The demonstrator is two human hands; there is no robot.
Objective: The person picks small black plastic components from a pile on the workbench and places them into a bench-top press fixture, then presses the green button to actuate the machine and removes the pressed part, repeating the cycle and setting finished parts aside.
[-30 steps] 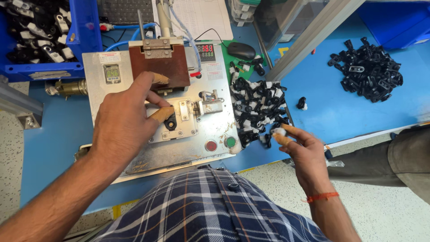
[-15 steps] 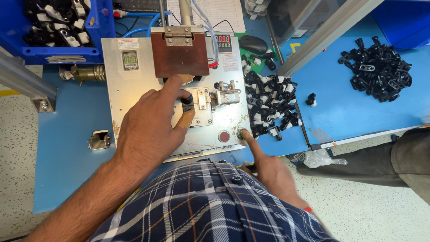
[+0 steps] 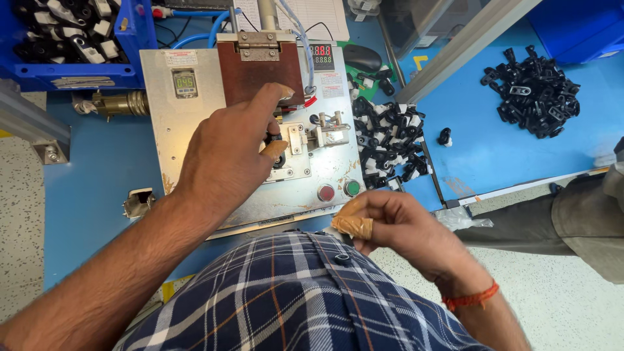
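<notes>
In the head view, the left hand [image 3: 224, 153] is reaching over the metal fixture plate [image 3: 195, 162] of a small bench press, its taped thumb and forefinger pinching a small black part [image 3: 275, 144] against the nest at the plate's middle, just left of the silver clamp block [image 3: 328, 133]; the hand is grasping, not released. Above it, the brown hinged pad [image 3: 257, 71] is standing raised, and a red button [image 3: 325, 193] and a green button [image 3: 352, 188] are sitting at the plate's near edge, untouched. The right hand [image 3: 396, 227] is hovering close to the plaid shirt [image 3: 292, 299], fingers curled with a taped fingertip forward; whether it is holding a part I cannot tell. A heap of black-and-white clips [image 3: 387, 143] is lying just right of the plate on the blue worktop [image 3: 494, 143], and a second pile of black clips [image 3: 533, 91] is lying well apart. By my judgement the loading step is in hand: the part is being seated, and the next move calls for pressing it squarely home and clearing the fingers before either button is touched.
</notes>
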